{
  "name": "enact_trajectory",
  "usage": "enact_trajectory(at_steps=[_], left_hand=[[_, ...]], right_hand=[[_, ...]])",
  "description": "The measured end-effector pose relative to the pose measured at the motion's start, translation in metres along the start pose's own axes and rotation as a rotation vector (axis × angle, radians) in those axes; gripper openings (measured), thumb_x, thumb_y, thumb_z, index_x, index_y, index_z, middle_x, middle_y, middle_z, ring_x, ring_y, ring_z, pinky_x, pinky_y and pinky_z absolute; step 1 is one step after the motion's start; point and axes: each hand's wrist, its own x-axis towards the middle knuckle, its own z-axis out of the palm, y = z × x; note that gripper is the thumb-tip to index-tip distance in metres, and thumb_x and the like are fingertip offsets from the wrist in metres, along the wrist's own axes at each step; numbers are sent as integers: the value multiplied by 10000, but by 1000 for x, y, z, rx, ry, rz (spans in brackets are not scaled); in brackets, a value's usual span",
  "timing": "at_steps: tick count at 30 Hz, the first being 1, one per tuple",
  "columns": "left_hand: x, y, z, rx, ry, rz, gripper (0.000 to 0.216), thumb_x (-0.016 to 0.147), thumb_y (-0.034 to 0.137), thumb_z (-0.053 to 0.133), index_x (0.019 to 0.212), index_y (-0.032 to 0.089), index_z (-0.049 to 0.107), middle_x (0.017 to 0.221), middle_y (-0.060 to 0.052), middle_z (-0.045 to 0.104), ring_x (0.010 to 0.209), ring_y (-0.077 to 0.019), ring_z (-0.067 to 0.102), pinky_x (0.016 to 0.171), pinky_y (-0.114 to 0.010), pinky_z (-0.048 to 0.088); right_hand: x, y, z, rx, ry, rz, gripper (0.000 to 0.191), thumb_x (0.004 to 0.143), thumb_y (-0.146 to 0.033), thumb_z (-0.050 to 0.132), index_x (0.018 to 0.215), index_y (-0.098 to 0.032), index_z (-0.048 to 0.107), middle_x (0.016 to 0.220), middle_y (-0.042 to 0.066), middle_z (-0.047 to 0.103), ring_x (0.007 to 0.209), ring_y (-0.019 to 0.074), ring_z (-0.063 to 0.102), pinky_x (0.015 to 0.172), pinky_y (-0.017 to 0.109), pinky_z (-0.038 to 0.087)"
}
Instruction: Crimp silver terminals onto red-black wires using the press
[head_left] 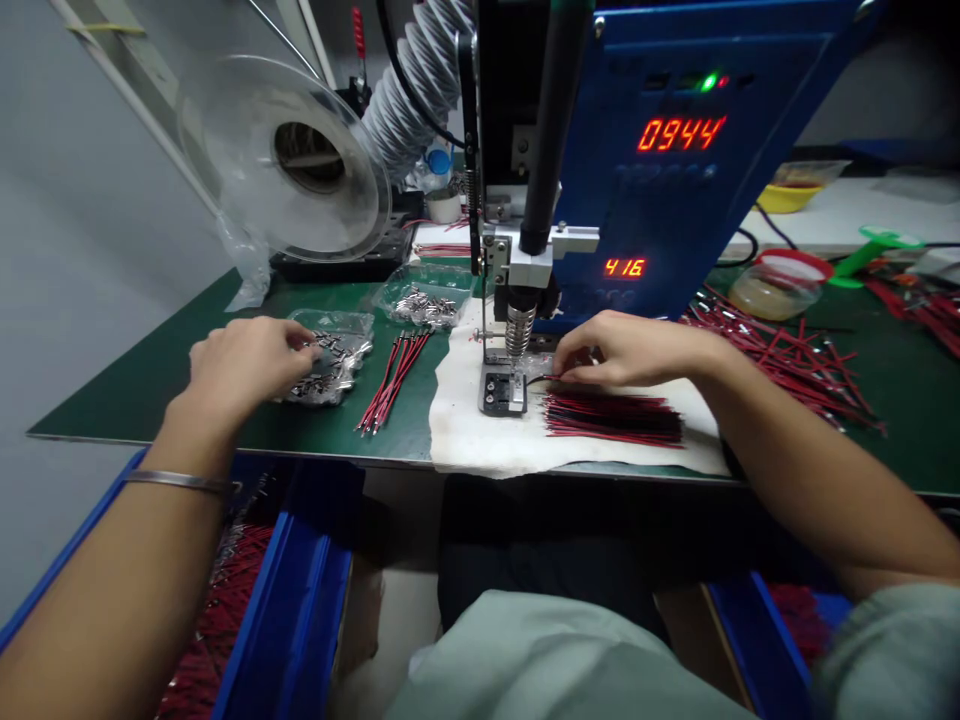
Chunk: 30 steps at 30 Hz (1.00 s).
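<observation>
My left hand (244, 360) reaches over a clear plastic tray (349, 325) of small metal connectors (337, 360). Its fingers are drawn together at the parts; what they pinch, if anything, is hidden. Beside the soldering machine's tip (519, 330), my right hand (611, 350) pinches a thin wire (538, 379), dark where it shows, running to the small black-and-metal fixture (506, 393) below the tip. Under that hand, a row of red and black wires (615, 418) lies on a white cloth (480, 440).
A bundle of wires with metal ends (396, 380) and a second connector tray (427, 295) lie left of the fixture. The blue control box (675, 200) stands behind. Loose wires (787, 365) spread at right. Blue bins (300, 590) sit below the table edge.
</observation>
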Motion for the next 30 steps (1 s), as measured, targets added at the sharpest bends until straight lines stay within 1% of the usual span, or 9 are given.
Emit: enact_trajectory(at_steps=[3, 7, 12, 16, 19, 21, 23, 25, 30], left_hand=[[14, -4, 10, -54, -100, 31, 410, 695, 517, 640, 1030, 293, 715, 969, -78, 662, 843, -283, 549, 777, -452, 446], [19, 4, 17, -139, -151, 77, 370, 713, 441, 625, 1054, 314, 693, 1053, -10, 674, 876, -269, 567, 810, -423, 440], [19, 16, 15, -162, -187, 76, 353, 696, 486, 632, 965, 272, 711, 980, -22, 684, 869, -272, 579, 802, -408, 448], [19, 16, 15, -132, -160, 59, 361, 706, 499, 610, 964, 273, 721, 965, -47, 683, 884, -298, 584, 784, -419, 454], [14, 14, 15, -187, -9, 46, 354, 730, 477, 593, 954, 244, 737, 911, -74, 694, 880, -291, 584, 793, -408, 449], [4, 19, 15, -359, 164, 65, 322, 751, 423, 596, 935, 205, 745, 839, -76, 700, 793, -231, 582, 777, -367, 452], [-10, 31, 16, -648, 295, 102, 301, 765, 383, 606, 922, 167, 746, 767, -70, 695, 651, -157, 545, 695, -305, 455], [-28, 51, 20, -959, 279, 144, 277, 751, 365, 638, 909, 164, 746, 757, -62, 697, 572, -126, 519, 592, -260, 438], [-68, 112, 39, -1487, 119, 136, 192, 753, 295, 659, 871, 167, 740, 844, -86, 712, 634, -144, 601, 568, -245, 465]], right_hand=[[2, -2, 5, 62, 16, -58, 234, 869, -335, 517, 962, -188, 675, 915, 29, 696, 793, 160, 624, 697, 259, 442], [6, -5, 13, 157, 56, -124, 263, 914, -322, 461, 1038, -162, 628, 1014, 59, 668, 893, 169, 610, 778, 274, 449], [10, -8, 20, 189, 173, -111, 212, 892, -266, 494, 1004, -164, 641, 999, 52, 667, 898, 163, 611, 799, 269, 451], [10, -12, 23, 201, 259, -97, 213, 873, -289, 536, 971, -158, 672, 954, 51, 678, 861, 160, 617, 774, 262, 455], [10, -15, 25, 209, 302, -105, 232, 862, -333, 562, 944, -158, 690, 931, 59, 685, 837, 168, 619, 755, 271, 453], [11, -16, 27, 206, 324, -109, 236, 865, -340, 562, 932, -158, 697, 923, 63, 688, 830, 169, 620, 756, 274, 449], [11, -16, 28, 196, 343, -116, 230, 874, -326, 555, 928, -156, 700, 917, 65, 690, 827, 164, 620, 767, 271, 444], [11, -16, 30, 180, 353, -113, 222, 882, -308, 546, 928, -156, 701, 914, 65, 693, 818, 158, 622, 769, 264, 440], [11, -19, 35, 136, 388, -78, 218, 886, -289, 540, 926, -163, 712, 911, 62, 702, 805, 155, 623, 744, 249, 435]])
